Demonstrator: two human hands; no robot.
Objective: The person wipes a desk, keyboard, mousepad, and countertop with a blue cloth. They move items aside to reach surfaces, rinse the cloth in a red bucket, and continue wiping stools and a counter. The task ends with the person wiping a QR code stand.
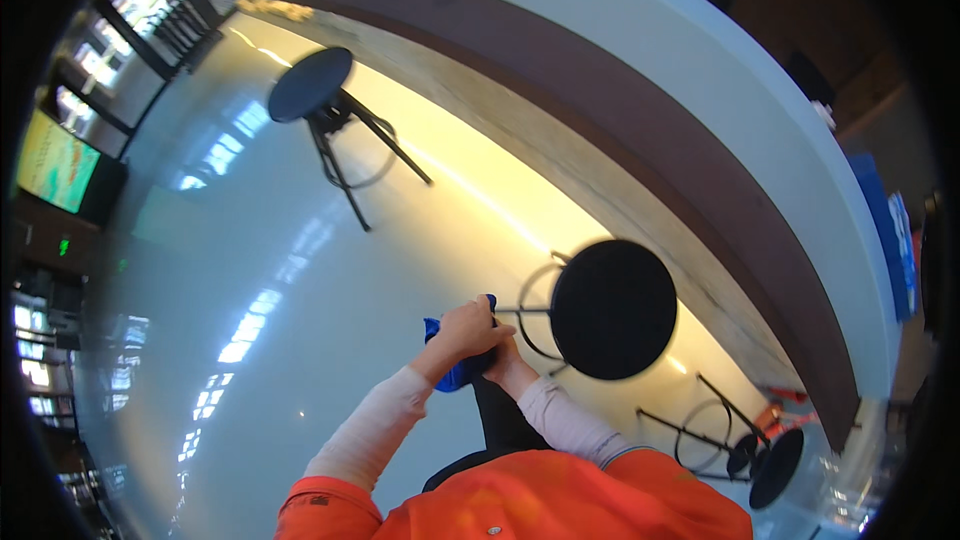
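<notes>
In front of my body, a blue cloth (452,379) is bunched up between my two hands. My left hand (466,330) lies across the top of it with curled fingers, and cloth shows on both sides. Tucked close against it and slightly lower, my right hand (508,364) grips the same bundle; its fingers are partly hidden. Just to the right of the hands is a round black stool seat (613,309), whose leg and ring footrest show beside my fingers.
A long curved counter (675,37) with a pale top runs from upper left to right. Another black stool (311,86) stands at upper left, and more stools (776,469) are at lower right. Glossy floor (247,262) spreads to the left. A lit screen (58,161) is at far left.
</notes>
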